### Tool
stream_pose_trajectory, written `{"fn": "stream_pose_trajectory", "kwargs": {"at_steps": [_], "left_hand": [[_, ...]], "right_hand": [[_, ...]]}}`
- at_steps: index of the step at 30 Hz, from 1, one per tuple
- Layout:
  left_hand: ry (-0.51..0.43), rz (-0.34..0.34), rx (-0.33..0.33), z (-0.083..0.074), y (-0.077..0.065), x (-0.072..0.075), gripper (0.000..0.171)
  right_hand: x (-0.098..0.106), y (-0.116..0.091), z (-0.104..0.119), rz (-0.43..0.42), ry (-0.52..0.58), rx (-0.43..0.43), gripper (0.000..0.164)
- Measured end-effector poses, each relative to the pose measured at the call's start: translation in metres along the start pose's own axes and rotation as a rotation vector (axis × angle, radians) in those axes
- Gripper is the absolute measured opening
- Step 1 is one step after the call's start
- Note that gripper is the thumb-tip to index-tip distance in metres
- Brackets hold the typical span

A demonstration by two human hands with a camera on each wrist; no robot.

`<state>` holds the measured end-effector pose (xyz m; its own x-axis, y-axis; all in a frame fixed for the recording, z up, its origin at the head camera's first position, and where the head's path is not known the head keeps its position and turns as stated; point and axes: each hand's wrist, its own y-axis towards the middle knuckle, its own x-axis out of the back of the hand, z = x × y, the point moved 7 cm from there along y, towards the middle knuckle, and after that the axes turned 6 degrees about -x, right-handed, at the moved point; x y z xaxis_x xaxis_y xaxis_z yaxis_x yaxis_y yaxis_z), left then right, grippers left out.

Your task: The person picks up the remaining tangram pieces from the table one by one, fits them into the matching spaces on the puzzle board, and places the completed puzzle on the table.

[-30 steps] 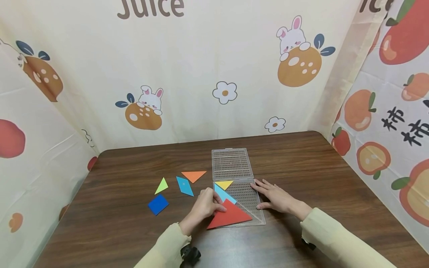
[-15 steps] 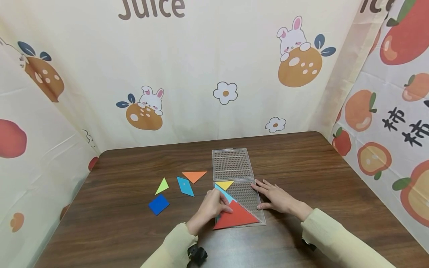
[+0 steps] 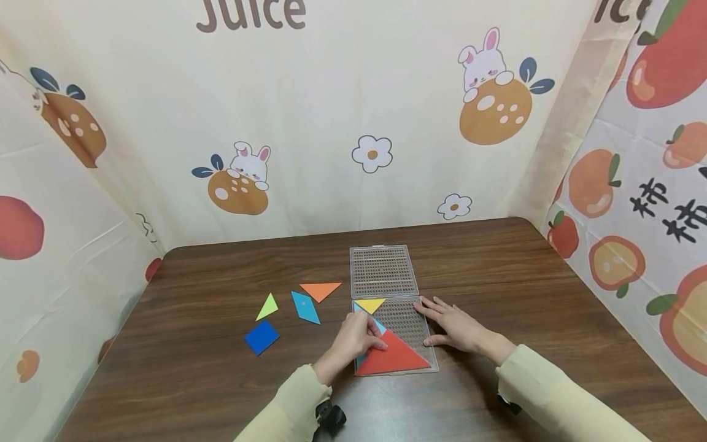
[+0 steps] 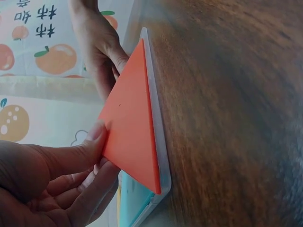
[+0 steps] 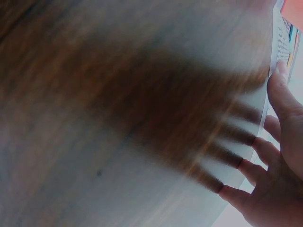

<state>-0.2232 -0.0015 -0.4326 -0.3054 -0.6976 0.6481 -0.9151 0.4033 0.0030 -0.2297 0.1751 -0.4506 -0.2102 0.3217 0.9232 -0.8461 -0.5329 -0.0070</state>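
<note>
Left hand point(image 3: 355, 337) pinches red triangle point(image 3: 394, 357) over the clear case point(image 3: 409, 322), right hand point(image 3: 457, 327) splayed at its edge; yellow triangle point(image 3: 370, 304), light-blue triangle point(image 4: 132, 203) inside; orange triangle point(image 3: 320, 290), blue parallelogram point(image 3: 305, 308), lime triangle point(image 3: 268, 307), blue square point(image 3: 262, 337) outside (four to go, apparently).

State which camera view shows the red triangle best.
Left wrist. There the red triangle appears largest, with most of its face and long edge visible. The head view shows it smaller, from above, over the clear case. The right wrist view catches only a cropped bit, probably of it, at top right.
</note>
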Motion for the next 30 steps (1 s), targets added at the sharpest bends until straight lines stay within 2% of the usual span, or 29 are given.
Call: {"fn": "stream_pose_trajectory", "kwargs": {"at_steps": [7,17,23,30], "left_hand": [[0.041,0.011,0.008,0.0016,0.0019,-0.0027,0.014],[0.066,0.022,0.007,0.0008,0.0030,-0.0041,0.015],[0.063,0.012,-0.012,0.0003,0.0040,-0.0057,0.017],[0.114,-0.005,-0.013,-0.0023,0.0059,-0.0068,0.020]], "right_hand": [[-0.0016,-0.0001,-0.0009,0.038,-0.004,-0.034,0.071],[-0.0015,-0.0006,-0.0001,0.037,-0.004,-0.027,0.070],[-0.0021,0.0000,-0.0011,0.040,-0.002,-0.033,0.070],[-0.0020,0.0009,-0.0017,0.041,-0.005,-0.039,0.070]]}}
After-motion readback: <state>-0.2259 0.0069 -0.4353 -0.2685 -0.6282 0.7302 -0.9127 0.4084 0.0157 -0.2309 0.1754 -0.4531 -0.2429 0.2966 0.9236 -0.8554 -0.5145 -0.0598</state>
